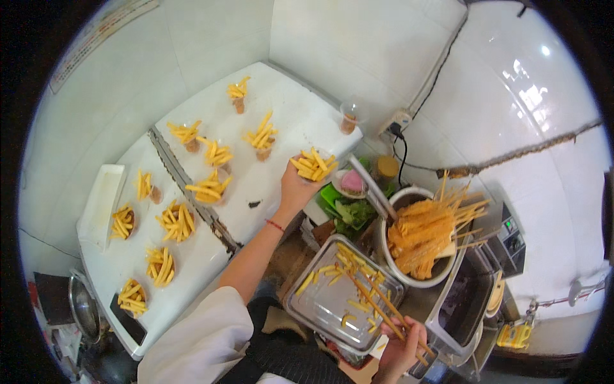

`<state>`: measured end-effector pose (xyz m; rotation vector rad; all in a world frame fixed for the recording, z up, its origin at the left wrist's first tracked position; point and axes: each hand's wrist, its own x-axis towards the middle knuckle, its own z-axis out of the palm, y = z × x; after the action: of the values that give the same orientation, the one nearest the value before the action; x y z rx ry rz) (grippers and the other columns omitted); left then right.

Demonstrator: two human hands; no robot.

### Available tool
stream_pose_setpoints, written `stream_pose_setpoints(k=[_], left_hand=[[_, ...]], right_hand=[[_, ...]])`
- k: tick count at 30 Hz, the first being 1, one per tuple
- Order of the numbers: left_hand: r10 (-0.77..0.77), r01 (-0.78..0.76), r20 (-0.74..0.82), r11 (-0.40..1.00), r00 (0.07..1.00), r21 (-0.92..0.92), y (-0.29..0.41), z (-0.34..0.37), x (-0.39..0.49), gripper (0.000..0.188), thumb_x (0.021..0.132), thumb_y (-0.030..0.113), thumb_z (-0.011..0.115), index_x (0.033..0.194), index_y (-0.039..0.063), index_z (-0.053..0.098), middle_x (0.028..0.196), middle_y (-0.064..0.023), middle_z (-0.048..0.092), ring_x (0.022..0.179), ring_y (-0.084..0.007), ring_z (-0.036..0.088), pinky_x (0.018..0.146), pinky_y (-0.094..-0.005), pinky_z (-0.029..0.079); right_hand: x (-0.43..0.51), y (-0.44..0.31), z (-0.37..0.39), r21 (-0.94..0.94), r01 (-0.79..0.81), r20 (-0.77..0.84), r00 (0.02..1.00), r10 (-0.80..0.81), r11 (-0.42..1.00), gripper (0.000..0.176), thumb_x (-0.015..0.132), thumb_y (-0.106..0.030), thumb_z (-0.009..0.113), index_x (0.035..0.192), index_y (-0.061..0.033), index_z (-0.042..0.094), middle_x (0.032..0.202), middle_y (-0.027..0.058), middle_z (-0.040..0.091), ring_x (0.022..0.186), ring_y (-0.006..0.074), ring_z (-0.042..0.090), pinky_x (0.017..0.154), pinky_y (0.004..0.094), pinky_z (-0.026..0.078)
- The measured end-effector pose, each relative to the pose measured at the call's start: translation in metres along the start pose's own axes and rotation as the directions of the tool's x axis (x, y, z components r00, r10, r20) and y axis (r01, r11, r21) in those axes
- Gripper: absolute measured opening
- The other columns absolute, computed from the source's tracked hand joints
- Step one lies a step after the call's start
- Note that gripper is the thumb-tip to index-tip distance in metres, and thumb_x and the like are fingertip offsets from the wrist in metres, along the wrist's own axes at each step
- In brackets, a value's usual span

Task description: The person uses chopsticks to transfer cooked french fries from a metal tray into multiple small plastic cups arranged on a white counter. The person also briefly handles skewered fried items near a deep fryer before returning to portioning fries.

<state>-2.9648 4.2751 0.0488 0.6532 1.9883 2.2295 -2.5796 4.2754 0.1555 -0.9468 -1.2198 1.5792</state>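
Observation:
My left hand [297, 187] is closed around a clear plastic cup heaped with French fries [314, 165], held over the right edge of the white freezer lid [288, 115]. In my right hand [403, 348] is a pair of wooden chopsticks [381, 305]. Their tips reach into a shallow metal tray [326, 293], among the loose fries [355, 261] at its far side. Several more cups of fries [261, 139] stand spread over the white top, some with brown food in the bottom. At the far right corner, one clear cup [348, 120] holds only brown food.
Right of the tray stands a metal pot [417, 192] of orange-coated food on wooden skewers [427, 230]. A deep fryer [467, 297] with dark liquid lies beyond. Green leafy vegetables [352, 213] sit behind the tray. A plug and black cord [398, 132] hang from the wall socket.

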Motion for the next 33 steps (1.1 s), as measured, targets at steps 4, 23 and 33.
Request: stream_pose_setpoints(k=[4, 23, 33], left_hand=[[0.032, -0.023, -0.136, 0.998, 0.990, 0.065, -0.024, 0.018, 0.076, 0.067, 0.068, 0.009, 0.083, 0.123, -0.002, 0.046, 0.114, -0.0139, 0.063, 0.107, -0.0203, 0.061, 0.090, -0.0320, 0.050], [0.054, 0.101, -0.471, 0.950, 0.880, 0.297, -0.120, 0.052, 0.153, 0.072, 0.063, 0.012, 0.082, 0.120, -0.007, 0.042, 0.124, -0.0228, 0.045, 0.115, -0.0359, 0.047, 0.097, -0.0400, 0.043], [0.254, -0.204, -0.064, 0.882, 0.965, 0.426, -0.115, 0.135, 0.162, 0.103, 0.053, 0.041, 0.093, 0.123, -0.010, 0.037, 0.124, -0.0233, 0.046, 0.119, -0.0338, 0.047, 0.099, -0.0415, 0.042]], right_hand=[[0.007, 0.008, 0.017, -0.058, -0.035, -0.120, 0.992, 0.028, 0.998, 0.030, 0.099, -0.026, 0.048, 0.103, 0.0037, 0.053, 0.083, 0.0237, 0.065, 0.060, 0.0321, 0.066, 0.057, 0.0404, 0.058], [0.012, 0.029, 0.042, -0.246, -0.061, -0.295, 0.955, -0.015, 0.967, 0.028, 0.100, -0.022, 0.048, 0.104, 0.0039, 0.057, 0.095, 0.0191, 0.066, 0.069, 0.0251, 0.067, 0.064, 0.0359, 0.057], [0.038, 0.103, 0.036, -0.375, -0.133, -0.224, 0.973, 0.050, 0.917, 0.033, 0.102, -0.026, 0.045, 0.110, 0.0049, 0.053, 0.098, 0.0209, 0.066, 0.073, 0.0258, 0.069, 0.069, 0.0325, 0.056]])
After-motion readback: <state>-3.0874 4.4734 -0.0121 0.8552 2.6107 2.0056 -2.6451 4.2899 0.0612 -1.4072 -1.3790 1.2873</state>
